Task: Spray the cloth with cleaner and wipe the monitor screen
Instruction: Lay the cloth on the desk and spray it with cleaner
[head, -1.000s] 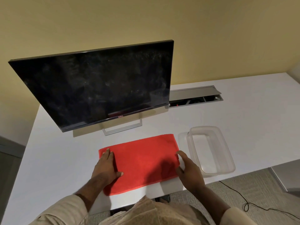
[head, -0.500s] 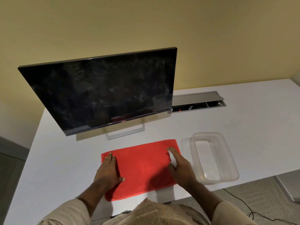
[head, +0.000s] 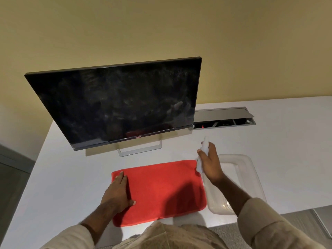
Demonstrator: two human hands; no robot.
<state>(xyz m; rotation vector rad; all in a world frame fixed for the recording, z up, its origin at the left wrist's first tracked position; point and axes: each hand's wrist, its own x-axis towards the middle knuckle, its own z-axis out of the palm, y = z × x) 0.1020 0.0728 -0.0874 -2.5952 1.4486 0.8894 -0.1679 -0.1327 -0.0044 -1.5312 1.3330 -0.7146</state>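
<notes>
A red cloth (head: 161, 189) lies flat on the white desk (head: 287, 150) in front of me. My left hand (head: 117, 194) rests flat on the cloth's left edge, fingers together, holding nothing. Above the cloth's right far corner, my right hand (head: 209, 162) is shut on a small white spray bottle (head: 203, 150), its nozzle pointing up and away. The dark, smudged monitor (head: 118, 105) stands behind the cloth on a silver stand (head: 140, 149), tilted back.
A clear plastic container (head: 249, 175) sits on the desk just right of the cloth, partly under my right forearm. An open cable tray (head: 224, 121) is set into the desk behind it. The desk's near edge runs close to my body.
My right hand picked up the white spray bottle at the cloth's right edge and lifted it above the far right corner. My left hand stayed flat on the cloth.
</notes>
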